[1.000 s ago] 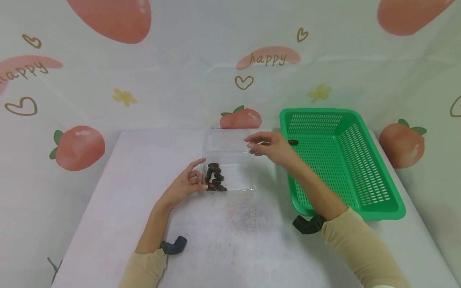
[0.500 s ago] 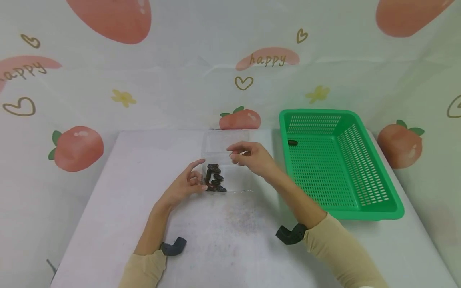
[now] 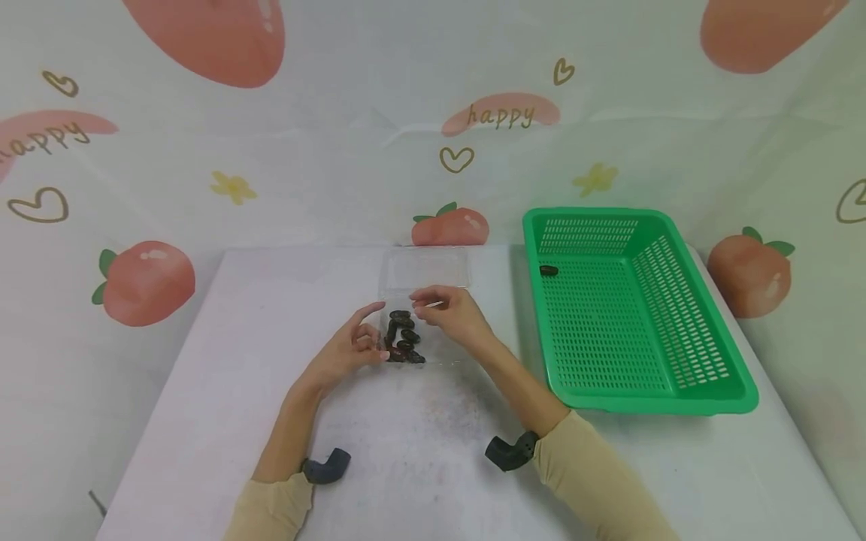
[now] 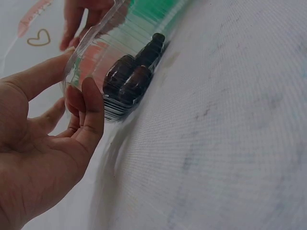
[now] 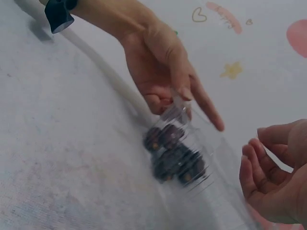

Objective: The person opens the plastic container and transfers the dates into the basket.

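A clear plastic box point(image 3: 443, 346) stands on the table with its clear lid point(image 3: 426, 267) tipped back behind it. Several dark brown, glossy oblong fruits that look like dates point(image 3: 408, 336) are gathered at the box's left side. My left hand point(image 3: 348, 342) holds the left wall of the box, thumb at the near corner and index finger stretched towards the far rim. Over the right part of the box hovers my right hand point(image 3: 449, 315), fingers loosely bent. The right wrist view shows nothing between those right fingertips point(image 5: 261, 143).
To the right stands a green plastic basket point(image 3: 609, 330) with slotted walls. A single date point(image 3: 549, 270) lies in it by the left wall. A patterned white cloth point(image 3: 325, 135) hangs behind the white table point(image 3: 250, 315).
My right hand has moved left and nearer, from beside the basket to above the box. The left hand has stayed at the box's left wall.
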Demonstrator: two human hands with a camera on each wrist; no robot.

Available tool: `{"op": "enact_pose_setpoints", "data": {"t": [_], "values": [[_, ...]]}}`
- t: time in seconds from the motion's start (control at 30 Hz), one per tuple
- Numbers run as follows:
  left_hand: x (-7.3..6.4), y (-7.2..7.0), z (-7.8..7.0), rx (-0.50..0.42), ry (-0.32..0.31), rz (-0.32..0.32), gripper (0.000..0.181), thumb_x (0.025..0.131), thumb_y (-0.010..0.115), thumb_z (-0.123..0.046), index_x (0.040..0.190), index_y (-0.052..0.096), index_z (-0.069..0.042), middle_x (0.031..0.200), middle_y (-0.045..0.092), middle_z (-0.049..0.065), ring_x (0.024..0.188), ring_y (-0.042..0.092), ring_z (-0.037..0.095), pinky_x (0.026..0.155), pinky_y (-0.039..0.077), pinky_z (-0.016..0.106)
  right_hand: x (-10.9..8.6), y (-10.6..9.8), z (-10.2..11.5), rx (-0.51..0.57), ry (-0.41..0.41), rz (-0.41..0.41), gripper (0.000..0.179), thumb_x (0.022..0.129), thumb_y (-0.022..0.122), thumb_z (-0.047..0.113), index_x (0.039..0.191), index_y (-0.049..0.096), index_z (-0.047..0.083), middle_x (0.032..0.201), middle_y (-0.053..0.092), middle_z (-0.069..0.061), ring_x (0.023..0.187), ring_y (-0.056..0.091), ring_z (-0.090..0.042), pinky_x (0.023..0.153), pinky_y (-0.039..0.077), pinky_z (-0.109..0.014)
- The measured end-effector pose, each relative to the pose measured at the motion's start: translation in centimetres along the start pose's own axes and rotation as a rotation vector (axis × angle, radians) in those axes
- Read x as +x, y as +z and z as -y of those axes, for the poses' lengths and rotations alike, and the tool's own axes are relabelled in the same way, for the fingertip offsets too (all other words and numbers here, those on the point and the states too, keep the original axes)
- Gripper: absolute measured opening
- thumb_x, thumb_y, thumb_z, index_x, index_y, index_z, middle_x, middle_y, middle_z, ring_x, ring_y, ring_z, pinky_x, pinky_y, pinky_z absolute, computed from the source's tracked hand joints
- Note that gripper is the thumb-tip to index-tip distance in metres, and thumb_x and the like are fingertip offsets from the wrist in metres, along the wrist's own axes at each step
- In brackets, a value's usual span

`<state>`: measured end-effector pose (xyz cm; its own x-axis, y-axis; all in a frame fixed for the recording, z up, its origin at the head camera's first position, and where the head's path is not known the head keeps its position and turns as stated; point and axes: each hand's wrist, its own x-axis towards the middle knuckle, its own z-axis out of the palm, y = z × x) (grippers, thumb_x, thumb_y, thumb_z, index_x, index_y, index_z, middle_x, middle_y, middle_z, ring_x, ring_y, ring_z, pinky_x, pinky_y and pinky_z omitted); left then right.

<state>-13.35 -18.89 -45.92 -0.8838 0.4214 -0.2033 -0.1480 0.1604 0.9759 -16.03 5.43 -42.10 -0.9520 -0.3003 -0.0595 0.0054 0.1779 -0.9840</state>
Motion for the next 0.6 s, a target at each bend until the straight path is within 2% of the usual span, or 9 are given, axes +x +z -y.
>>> {"op": "enact_pose_setpoints", "data": {"t": [0.1,0.27,0.4,0.6], "values": [[0.0,0.0,0.1,-0.014,0.003,0.002,0.089,0.084,0.077,-0.001,0.156,0.027,-0.019,0.095,0.043,0.007,0.076,0.05,0.015,0.069,0.043,0.028,0.5,0.4,-1.1,-0.003,-0.001,-0.01,0.026,0.092,0.069,0.005,0.117,0.07,-0.001,0.108,0.072,-0.012,0.094,0.069,-0.026,0.079,0.055,-0.031],[0.0,0.0,0.2,-0.029,0.007,0.008,0.09,0.084,0.076,-0.001,0.156,0.026,-0.018,0.095,0.044,0.007,0.074,0.05,0.013,0.069,0.043,0.028,1.0,1.0,-2.5,-0.084,0.018,-0.015,0.025,0.091,0.07,0.006,0.116,0.072,0.002,0.109,0.073,-0.01,0.095,0.069,-0.022,0.078,0.053,-0.029],[0.0,0.0,0.2,-0.032,0.006,0.011,0.09,0.084,0.076,-0.001,0.156,0.026,-0.018,0.095,0.044,0.007,0.075,0.05,0.014,0.069,0.042,0.027,1.3,1.5,-2.9,-0.121,0.037,-0.023,0.024,0.092,0.069,0.007,0.116,0.072,0.003,0.109,0.073,-0.009,0.097,0.069,-0.021,0.08,0.054,-0.031],[0.0,-0.1,0.1,-0.043,0.006,0.009,0.09,0.084,0.076,-0.001,0.157,0.025,-0.019,0.095,0.043,0.007,0.074,0.049,0.014,0.069,0.043,0.028,1.9,1.8,-3.1,-0.111,0.103,-0.043,0.024,0.09,0.072,0.007,0.114,0.073,0.005,0.106,0.074,-0.008,0.098,0.069,-0.02,0.078,0.054,-0.03]]}}
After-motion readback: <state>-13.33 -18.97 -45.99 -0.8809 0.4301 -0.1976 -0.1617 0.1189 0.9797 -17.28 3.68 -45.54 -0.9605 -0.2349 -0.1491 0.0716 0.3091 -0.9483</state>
